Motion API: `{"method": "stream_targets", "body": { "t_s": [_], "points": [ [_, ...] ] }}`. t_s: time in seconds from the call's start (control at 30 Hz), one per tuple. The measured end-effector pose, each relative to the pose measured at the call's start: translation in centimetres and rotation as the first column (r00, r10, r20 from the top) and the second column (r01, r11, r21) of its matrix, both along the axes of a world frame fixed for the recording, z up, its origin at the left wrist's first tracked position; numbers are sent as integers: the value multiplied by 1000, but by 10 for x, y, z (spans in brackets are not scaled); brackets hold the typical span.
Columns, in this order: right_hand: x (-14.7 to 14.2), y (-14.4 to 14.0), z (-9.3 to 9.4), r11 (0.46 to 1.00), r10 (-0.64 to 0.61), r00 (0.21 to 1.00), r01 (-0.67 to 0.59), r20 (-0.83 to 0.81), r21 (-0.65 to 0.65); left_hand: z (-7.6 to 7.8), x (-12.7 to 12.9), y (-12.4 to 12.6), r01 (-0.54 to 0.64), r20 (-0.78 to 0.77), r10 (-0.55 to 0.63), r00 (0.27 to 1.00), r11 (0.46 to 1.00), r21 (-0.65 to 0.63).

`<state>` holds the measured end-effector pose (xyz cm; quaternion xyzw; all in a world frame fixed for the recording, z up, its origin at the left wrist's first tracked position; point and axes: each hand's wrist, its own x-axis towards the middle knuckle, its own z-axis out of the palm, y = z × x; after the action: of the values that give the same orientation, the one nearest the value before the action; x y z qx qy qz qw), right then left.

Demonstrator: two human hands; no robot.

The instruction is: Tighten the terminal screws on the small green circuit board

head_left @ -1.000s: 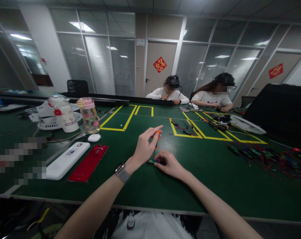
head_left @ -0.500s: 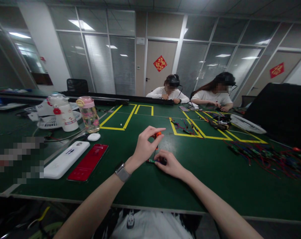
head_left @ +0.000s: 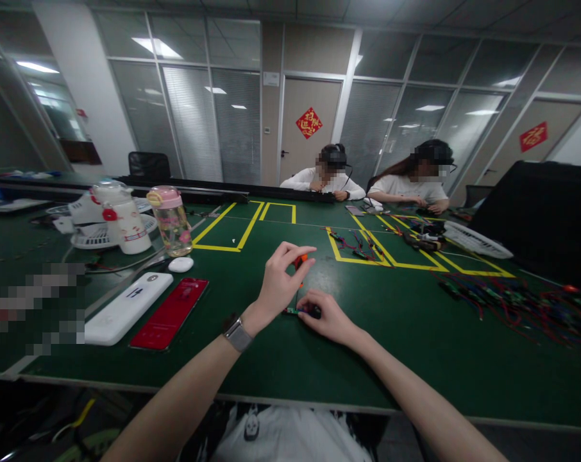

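Observation:
My left hand, with a watch on the wrist, is closed around an orange-handled screwdriver. The screwdriver stands nearly upright, its thin shaft running down toward a small green circuit board on the table. Whether the tip sits in a screw is too small to tell. My right hand rests on the table and pinches the board's right end between its fingers. Something dark shows under that palm, partly hidden by the hand.
Left of my hands lie a red phone, a white power bank and a white earbud case. Two bottles stand behind, one a pink-lidded bottle. At right is a heap of wired boards. Two people sit across the table.
My left hand has turned slightly around the handle and shifted a little left, so less of the orange shows. My right hand and the board have stayed in place.

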<state>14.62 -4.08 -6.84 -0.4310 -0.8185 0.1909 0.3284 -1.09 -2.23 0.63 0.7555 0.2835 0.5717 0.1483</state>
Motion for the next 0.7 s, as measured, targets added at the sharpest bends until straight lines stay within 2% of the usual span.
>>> {"method": "stream_targets", "body": {
  "t_s": [0.17,0.37,0.57,0.7],
  "points": [
    [0,0,0,1000,4,1000,-4,0,7,-3,1,2,149,20,-148,989,987,-66],
    [0,0,1,1000,-3,1000,2,11,8,-2,1,1,-16,-27,16,1000,1000,9],
    [1,0,1,1000,3,1000,-4,20,19,-2,1,1,74,-29,-74,997,997,-26],
    [1,0,1,1000,4,1000,-5,18,22,-2,1,0,-32,-53,33,998,999,32]
  ]
}}
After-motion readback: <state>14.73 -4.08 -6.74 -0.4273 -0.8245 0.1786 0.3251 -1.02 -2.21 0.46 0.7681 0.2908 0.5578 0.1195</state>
